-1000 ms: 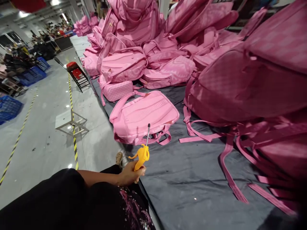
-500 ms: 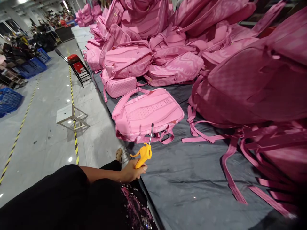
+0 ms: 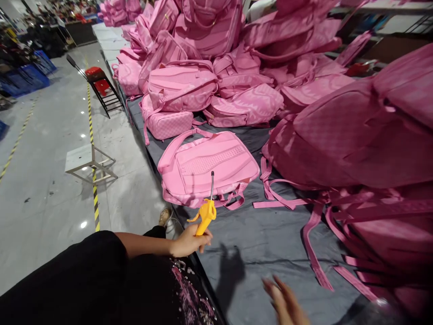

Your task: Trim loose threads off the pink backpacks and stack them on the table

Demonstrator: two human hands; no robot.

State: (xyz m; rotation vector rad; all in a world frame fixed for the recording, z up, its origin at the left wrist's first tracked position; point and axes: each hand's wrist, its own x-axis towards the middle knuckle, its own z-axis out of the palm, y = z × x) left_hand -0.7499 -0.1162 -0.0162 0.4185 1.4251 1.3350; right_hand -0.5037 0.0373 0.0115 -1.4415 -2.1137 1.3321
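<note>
My left hand (image 3: 191,240) is wrapped round the handle of a yellow air blow gun (image 3: 205,214), whose thin metal nozzle points up and away from me. Just beyond the nozzle tip lies a pink backpack (image 3: 216,155), its padded back panel facing up and its straps at the sides. At the bottom of the view my right hand (image 3: 286,300) hovers over the grey table cover (image 3: 250,234), somewhat blurred. Its fingers are stretched out with nothing in them, and part of it is cut off by the frame edge.
Many pink backpacks (image 3: 182,85) are heaped at the back, and a large shaded pink backpack (image 3: 338,131) with dangling straps (image 3: 313,243) stands at the right. Left of the table are a small stool (image 3: 81,160) and a black chair (image 3: 101,90) with a red item on it.
My right hand has come into view at the bottom, casting a shadow on the table. My left hand keeps hold of the blow gun, nearly in place. The view has shifted slightly right.
</note>
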